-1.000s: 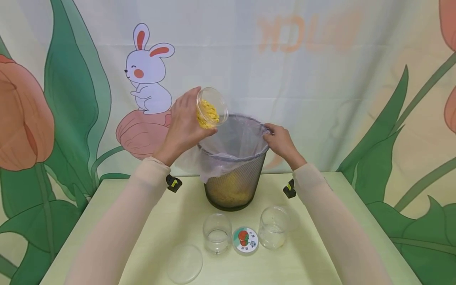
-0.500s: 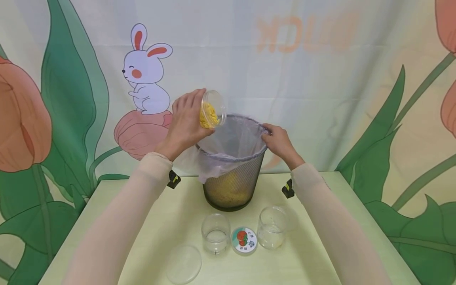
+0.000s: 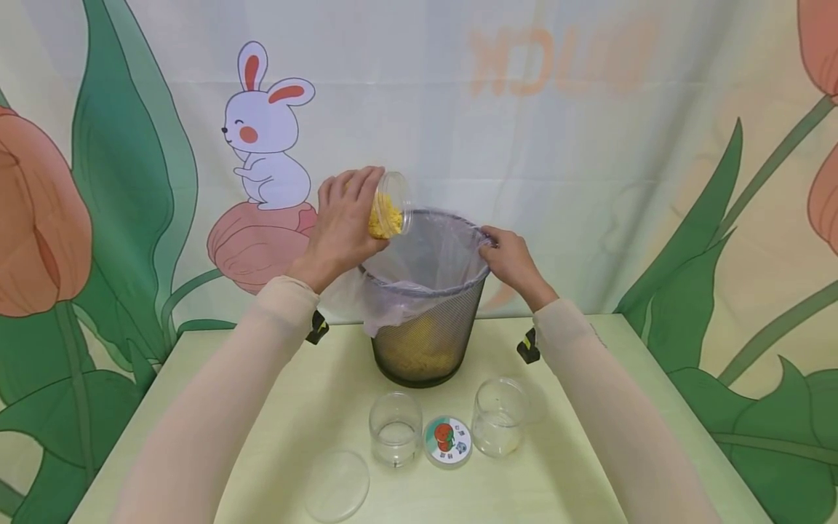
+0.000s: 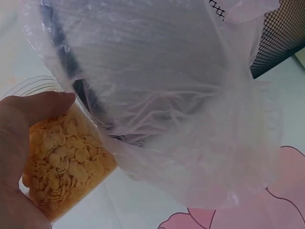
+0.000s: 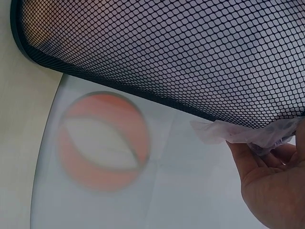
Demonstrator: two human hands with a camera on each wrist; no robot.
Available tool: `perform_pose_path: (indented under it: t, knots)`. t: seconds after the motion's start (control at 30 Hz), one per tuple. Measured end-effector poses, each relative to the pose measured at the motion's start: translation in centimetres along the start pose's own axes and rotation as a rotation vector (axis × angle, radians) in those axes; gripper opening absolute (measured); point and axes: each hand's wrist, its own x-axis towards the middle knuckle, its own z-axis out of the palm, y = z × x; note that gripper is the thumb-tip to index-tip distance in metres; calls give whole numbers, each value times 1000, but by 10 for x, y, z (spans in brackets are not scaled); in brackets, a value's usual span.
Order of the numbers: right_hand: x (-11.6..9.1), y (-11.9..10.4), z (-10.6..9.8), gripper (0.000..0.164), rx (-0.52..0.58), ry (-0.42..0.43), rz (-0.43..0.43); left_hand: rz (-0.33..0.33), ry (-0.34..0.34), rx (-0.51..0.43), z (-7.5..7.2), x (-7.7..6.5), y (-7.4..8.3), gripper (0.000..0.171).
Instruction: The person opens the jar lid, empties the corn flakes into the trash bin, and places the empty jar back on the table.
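Observation:
My left hand [image 3: 347,225] grips a clear plastic jar [image 3: 395,191] tilted on its side, its mouth facing right above the left rim of a black mesh trash can [image 3: 428,331]. Yellow flakes [image 4: 71,164], like corn flakes, fill much of the jar in the left wrist view. With fingers curled over the can's right rim, my right hand [image 3: 513,260] pinches the edge of the translucent liner bag [image 5: 224,132]. Through the mesh, a yellowish mass shows low in the can; its kind is unclear.
On the table [image 3: 288,407] in front of the can stand two clear jars [image 3: 396,429]. A round lid with a tomato picture [image 3: 448,442] lies between them, and a clear lid [image 3: 337,486] lies to the left. A printed curtain [image 3: 406,94] hangs close behind.
My left hand has tipped the jar further over, its mouth turning to the right and slightly down. The right hand stays at the rim.

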Motion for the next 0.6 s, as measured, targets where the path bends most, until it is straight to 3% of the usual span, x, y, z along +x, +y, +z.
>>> perform_pose_path:
  t: [0.6]
  knots:
    - [1, 2, 1, 54, 7, -4, 2, 68, -40, 96, 4, -1, -4, 102]
